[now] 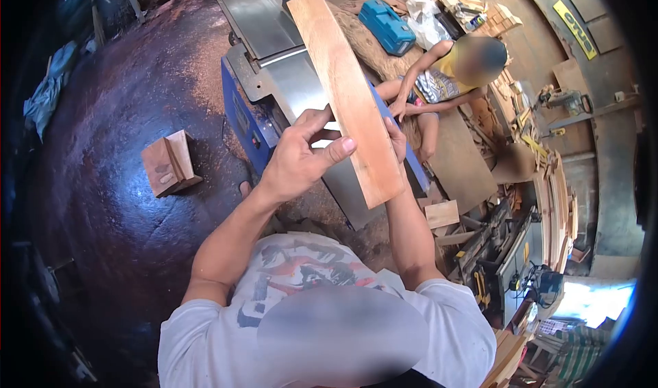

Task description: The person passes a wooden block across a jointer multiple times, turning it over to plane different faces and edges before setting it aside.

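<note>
A long, pale wooden board (349, 93) is held up at a tilt in front of me, over the machine's metal bed. My left hand (301, 148) grips its left edge, with the thumb on the upper face and the fingers going behind. On the opposite edge, my right hand (396, 141) is closed around the wood from beneath; the board hides most of that hand. Below the board stands a blue jointer-like machine (236, 114) with a flat steel table (257, 18).
Wooden blocks (170, 163) sit on the dark floor at left, near scattered shavings (205, 73). Beyond the machine, a person (439, 80) sits beside a teal tool case (386, 26). Stacked lumber (554, 210) and another machine (510, 265) occupy the right side.
</note>
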Motion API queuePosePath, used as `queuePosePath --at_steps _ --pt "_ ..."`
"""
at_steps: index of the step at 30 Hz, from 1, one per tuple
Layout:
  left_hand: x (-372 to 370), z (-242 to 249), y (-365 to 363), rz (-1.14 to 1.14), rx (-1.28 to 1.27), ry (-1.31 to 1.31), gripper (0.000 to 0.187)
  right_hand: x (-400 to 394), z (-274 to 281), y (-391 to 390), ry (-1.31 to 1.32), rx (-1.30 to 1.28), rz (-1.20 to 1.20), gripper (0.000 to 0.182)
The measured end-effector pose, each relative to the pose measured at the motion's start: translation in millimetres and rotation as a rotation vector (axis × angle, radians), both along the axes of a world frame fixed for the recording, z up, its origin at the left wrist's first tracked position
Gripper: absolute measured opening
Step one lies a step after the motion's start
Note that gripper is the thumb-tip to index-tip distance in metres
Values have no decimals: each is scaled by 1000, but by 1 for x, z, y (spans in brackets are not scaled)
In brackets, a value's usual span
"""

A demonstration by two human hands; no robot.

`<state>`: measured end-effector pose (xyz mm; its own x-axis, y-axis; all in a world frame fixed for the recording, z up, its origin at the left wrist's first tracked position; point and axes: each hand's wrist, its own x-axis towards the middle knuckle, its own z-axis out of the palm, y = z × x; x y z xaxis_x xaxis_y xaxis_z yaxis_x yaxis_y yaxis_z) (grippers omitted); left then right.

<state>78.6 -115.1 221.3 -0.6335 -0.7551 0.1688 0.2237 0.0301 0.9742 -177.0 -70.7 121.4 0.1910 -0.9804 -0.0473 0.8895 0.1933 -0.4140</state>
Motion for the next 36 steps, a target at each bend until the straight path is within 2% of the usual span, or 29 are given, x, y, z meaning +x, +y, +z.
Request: queuePosePath --at_steps 1,6,10,12,15,18,19,21,23,25,27,30,36 --pt "-3 1 6 -8 11 21 66 -3 -4 2 -57 -75 57 68" --pt "-7 -5 16 -100 46 57 77 6 8 20 81 -41 -44 68" --pt "-10 0 24 -144 77 64 90 4 -3 26 -27 82 -78 70" --pt "-14 2 29 -124 49 33 96 -3 -24 27 199 39 -171 68" --pt "-28 -9 38 -43 -125 -4 104 65 68 36 583 -25 -387 65" --pt "-36 -4 40 21 -314 -186 106 35 -10 27 576 -11 -238 72" --pt "-39 -9 39 59 -407 -204 107 48 9 33 757 -83 -276 74" --pt "-43 -14 38 97 -515 -211 107 65 23 37 924 -202 -353 77" --pt "-45 -14 38 112 -561 -218 106 77 23 38 888 -291 -426 81" --pt "-47 -14 39 101 -547 -220 106 77 23 40 838 -264 -417 84" --pt "-49 -16 41 99 -533 -209 105 70 22 43 775 -132 -330 86" --pt "-53 -12 44 101 -543 -224 104 75 16 44 838 -156 -485 84" --pt "-62 -15 50 161 -662 -230 105 75 16 54 858 -200 -631 83"
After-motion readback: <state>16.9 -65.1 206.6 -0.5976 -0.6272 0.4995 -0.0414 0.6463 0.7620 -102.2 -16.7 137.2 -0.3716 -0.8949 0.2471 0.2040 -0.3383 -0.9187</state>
